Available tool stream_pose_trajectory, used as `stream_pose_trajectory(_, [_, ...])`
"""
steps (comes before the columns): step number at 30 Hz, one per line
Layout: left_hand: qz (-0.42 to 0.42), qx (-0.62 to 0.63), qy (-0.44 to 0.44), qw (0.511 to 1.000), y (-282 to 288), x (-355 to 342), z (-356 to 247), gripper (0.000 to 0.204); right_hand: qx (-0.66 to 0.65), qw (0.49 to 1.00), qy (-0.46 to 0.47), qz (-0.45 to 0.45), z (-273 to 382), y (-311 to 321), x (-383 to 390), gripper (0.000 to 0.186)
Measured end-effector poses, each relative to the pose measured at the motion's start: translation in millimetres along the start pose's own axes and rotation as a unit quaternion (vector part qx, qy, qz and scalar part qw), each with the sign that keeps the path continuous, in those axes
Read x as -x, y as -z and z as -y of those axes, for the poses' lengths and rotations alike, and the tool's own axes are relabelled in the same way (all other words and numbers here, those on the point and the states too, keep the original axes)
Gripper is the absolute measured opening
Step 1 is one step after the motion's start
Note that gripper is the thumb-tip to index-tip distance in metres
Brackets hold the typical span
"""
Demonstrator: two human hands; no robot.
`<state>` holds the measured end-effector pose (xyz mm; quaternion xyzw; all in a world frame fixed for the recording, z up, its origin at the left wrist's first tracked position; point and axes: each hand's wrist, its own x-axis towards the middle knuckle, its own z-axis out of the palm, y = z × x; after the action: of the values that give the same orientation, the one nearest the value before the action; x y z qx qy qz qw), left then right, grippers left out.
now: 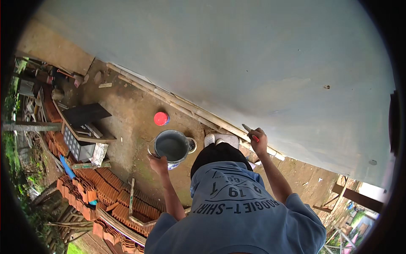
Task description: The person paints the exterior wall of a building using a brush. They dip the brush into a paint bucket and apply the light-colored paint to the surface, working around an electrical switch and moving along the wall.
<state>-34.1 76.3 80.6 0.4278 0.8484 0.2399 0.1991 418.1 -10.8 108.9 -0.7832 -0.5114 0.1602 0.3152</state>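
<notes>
My left hand (158, 164) is closed round the wire handle at the near left rim of a bucket (187, 142). Inside the bucket is a smooth grey mix (171, 144); whether the bucket rests on the ground or hangs, I cannot tell. In my closed right hand (259, 142) is a small putty knife (246, 127) with a grey blade and some red at its handle. Its blade points up and left, close to the lower part of a large grey wall (270, 55). A contact between blade and wall cannot be made out.
A red-lidded tub (161, 118) stands beyond the bucket, and a small pot (192, 145) is beside it. Long wooden boards (182, 105) lie along the wall's foot. Stacked orange roof tiles (105, 186) and a dark panel (86, 114) are at the left.
</notes>
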Motion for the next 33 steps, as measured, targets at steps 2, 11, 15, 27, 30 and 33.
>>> stream_pose_trajectory(2, [-0.023,-0.058,0.021,0.998,14,-2,2,0.038,-0.027,0.999,0.001,0.034,-7,-10,-1,0.01])
stream_pose_trajectory(11, [-0.097,-0.171,0.107,0.975,63,10,68,0.046,-0.119,0.988,-0.018,0.093,-28,-11,-12,0.014])
stream_pose_trajectory(15, [-0.125,-0.157,0.121,0.972,79,27,84,0.052,-0.124,0.988,-0.015,0.086,-45,-7,-11,0.012])
stream_pose_trajectory(27, [-0.216,0.037,0.013,0.976,38,9,23,0.035,-0.283,0.953,-0.107,-0.005,-161,-72,54,0.009])
stream_pose_trajectory(30, [-0.111,0.117,-0.053,0.985,-24,-42,25,0.033,-0.353,0.91,-0.211,-0.055,-189,-94,89,0.012])
stream_pose_trajectory(33, [-0.066,0.084,-0.041,0.993,-70,-70,16,0.035,-0.402,0.867,-0.265,-0.129,-182,-110,112,0.013])
